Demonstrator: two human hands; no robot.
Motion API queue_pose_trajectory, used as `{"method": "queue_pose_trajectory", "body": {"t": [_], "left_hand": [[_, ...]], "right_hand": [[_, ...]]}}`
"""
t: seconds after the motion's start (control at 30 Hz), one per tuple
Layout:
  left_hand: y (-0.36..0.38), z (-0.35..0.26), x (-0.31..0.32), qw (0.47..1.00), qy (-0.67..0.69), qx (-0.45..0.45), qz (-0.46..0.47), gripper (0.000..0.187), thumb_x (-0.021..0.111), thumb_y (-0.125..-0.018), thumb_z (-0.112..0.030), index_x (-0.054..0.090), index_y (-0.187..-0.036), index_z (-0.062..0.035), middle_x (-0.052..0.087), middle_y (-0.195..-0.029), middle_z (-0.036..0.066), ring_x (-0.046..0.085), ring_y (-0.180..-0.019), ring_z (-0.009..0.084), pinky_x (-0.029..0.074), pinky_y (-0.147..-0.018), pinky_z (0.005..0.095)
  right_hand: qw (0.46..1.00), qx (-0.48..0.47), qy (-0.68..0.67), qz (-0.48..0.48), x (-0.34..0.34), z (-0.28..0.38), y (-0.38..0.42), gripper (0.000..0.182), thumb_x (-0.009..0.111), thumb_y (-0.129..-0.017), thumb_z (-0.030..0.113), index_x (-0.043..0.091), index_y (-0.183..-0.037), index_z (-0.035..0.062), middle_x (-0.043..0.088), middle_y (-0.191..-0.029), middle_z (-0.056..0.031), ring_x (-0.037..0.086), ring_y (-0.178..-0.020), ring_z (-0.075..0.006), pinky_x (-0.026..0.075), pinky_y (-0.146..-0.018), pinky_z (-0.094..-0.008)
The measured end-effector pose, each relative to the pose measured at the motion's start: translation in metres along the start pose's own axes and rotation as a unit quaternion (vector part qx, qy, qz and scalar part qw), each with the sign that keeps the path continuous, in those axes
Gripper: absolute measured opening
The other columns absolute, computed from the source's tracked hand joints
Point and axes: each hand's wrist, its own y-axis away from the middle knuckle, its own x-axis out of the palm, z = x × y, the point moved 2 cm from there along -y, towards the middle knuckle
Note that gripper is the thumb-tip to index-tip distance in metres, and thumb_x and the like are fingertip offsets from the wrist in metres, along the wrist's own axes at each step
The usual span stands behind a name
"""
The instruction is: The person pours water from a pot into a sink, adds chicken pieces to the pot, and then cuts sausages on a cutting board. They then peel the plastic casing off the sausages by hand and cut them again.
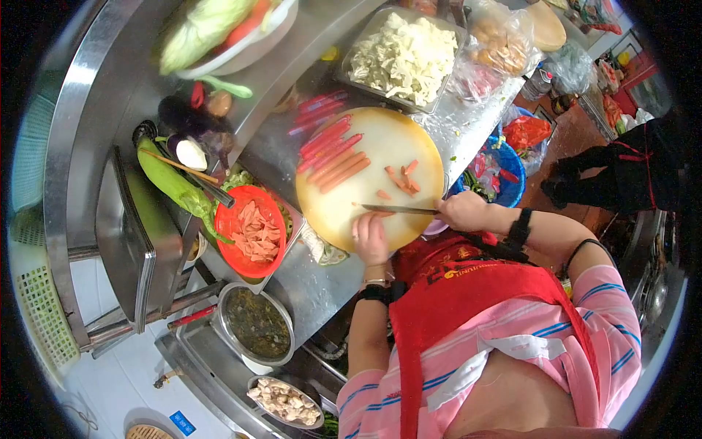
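A round cutting board lies on the steel counter. My right hand is closed on the handle of a knife, whose blade reaches left over the board. My left hand is beside the blade, fingers bent and pressed down on a sausage that is partly hidden. Cut sausage pieces lie above the blade. Unwrapped sausages rest at the board's left, next to several in red wrappers.
Left of the board stands a red basket of sliced pieces. Behind is a metal tray of torn cabbage. A long green gourd and eggplant lie at left. A blue basin stands at right; a person in dark clothes is beyond.
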Motion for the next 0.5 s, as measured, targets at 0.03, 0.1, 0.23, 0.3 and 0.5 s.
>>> {"method": "queue_pose_trajectory", "body": {"t": [0.03,0.1,0.23,0.3,0.5], "left_hand": [[-0.003,-0.001,-0.001,1.0,0.002,-0.004,0.003,0.013,0.061,-0.075,-0.005,0.06,-0.087,-0.0055,0.055,-0.095,0.008,0.05,-0.094,0.0286,0.039,-0.084,0.038],[-0.001,0.001,0.001,1.0,-0.012,-0.008,-0.012,0.013,0.061,-0.074,-0.005,0.06,-0.087,-0.0053,0.055,-0.095,0.008,0.05,-0.094,0.0289,0.039,-0.084,0.0383],[0.002,0.007,0.003,0.999,-0.03,-0.019,-0.024,0.016,0.063,-0.073,-0.006,0.061,-0.089,-0.0045,0.055,-0.094,0.009,0.05,-0.093,0.0301,0.04,-0.082,0.0396],[0.0,0.002,0.0,0.998,-0.029,-0.044,-0.027,0.016,0.063,-0.074,-0.007,0.061,-0.089,-0.0043,0.055,-0.094,0.009,0.05,-0.093,0.0304,0.04,-0.081,0.0399],[0.005,0.004,-0.001,0.998,-0.013,-0.052,-0.021,0.015,0.063,-0.074,-0.008,0.061,-0.089,-0.0057,0.054,-0.094,0.009,0.051,-0.089,0.0299,0.043,-0.077,0.0396]], "right_hand": [[1.0,0.001,0.0,-0.002,0.009,0.0,-0.007,0.024,0.047,-0.084,0.025,0.051,-0.094,0.0039,0.061,-0.066,-0.0154,0.061,-0.059,-0.0322,0.047,-0.051,-0.043],[0.999,0.0,-0.002,-0.035,0.02,0.003,-0.021,0.02,0.046,-0.083,0.02,0.05,-0.093,0.0033,0.061,-0.067,-0.0154,0.062,-0.06,-0.0317,0.047,-0.051,-0.0421],[0.999,-0.001,0.022,-0.035,0.016,0.003,-0.019,0.02,0.047,-0.081,0.018,0.051,-0.094,0.0029,0.061,-0.066,-0.015,0.062,-0.06,-0.0316,0.047,-0.051,-0.0414],[0.999,0.006,0.02,-0.024,0.005,0.005,-0.01,0.021,0.048,-0.081,0.018,0.051,-0.094,0.0027,0.061,-0.066,-0.0149,0.062,-0.06,-0.0315,0.047,-0.051,-0.0414],[0.999,0.042,-0.003,0.003,0.005,-0.001,-0.002,0.024,0.049,-0.082,0.022,0.052,-0.096,0.0028,0.061,-0.067,-0.0147,0.062,-0.063,-0.031,0.048,-0.053,-0.0417]]}}
